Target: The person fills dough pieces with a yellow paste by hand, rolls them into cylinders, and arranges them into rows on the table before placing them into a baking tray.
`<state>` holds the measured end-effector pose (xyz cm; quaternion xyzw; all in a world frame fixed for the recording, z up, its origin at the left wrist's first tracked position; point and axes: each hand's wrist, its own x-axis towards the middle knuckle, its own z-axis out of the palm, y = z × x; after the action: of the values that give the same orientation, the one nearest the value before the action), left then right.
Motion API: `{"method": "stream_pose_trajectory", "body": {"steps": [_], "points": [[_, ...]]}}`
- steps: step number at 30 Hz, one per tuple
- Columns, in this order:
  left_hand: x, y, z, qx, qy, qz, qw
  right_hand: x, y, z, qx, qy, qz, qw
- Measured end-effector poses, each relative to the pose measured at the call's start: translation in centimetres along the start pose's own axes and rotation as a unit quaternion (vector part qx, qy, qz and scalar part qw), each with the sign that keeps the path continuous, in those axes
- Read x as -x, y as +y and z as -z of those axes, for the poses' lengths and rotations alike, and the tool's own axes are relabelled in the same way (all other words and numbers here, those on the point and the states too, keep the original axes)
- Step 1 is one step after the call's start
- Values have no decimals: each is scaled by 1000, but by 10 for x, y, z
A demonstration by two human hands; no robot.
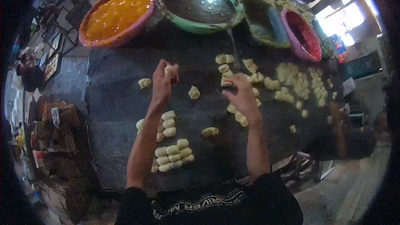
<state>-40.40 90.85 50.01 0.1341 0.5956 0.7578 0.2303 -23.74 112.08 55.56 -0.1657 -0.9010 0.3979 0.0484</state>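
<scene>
My left hand [164, 77] is raised over the dark table [125, 66], its fingers closed around a small pale dough piece [169, 71]. Farther right, my right hand [242, 91] pinches another dough piece [226, 82] at the edge of a loose line of lumps. Between the hands lies a single dough lump [194, 92], and one more lump [145, 83] sits left of my left wrist. Smooth rolled dough pieces [173, 157] stand in tight rows near me; a second group [168, 124] is partly hidden behind my left forearm. A flattish lump [210, 132] lies right of them.
Along the far side stand a pink basin [143, 26] of orange stuff, a green basin [200, 28] of dark liquid, a darker green basin [273, 43] and a pink basin [294, 43] with red contents. Many dough lumps [298, 81] spread across the right side.
</scene>
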Motion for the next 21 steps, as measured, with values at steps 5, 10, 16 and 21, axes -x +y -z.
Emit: {"method": "stream_pose_trajectory", "body": {"steps": [5,10,16,21], "points": [[26,-4,14,-563,65,-110,816,-27,35,-60,285,130,25,949],[50,-7,36,-575,77,-177,795,9,-9,-57,-75,189,48,978],[94,22,28,-350,68,-224,907,54,-40,-90,-365,137,-36,920],[104,63,11,-312,-105,-417,847,68,-103,-126,-699,-110,78,703]]}}
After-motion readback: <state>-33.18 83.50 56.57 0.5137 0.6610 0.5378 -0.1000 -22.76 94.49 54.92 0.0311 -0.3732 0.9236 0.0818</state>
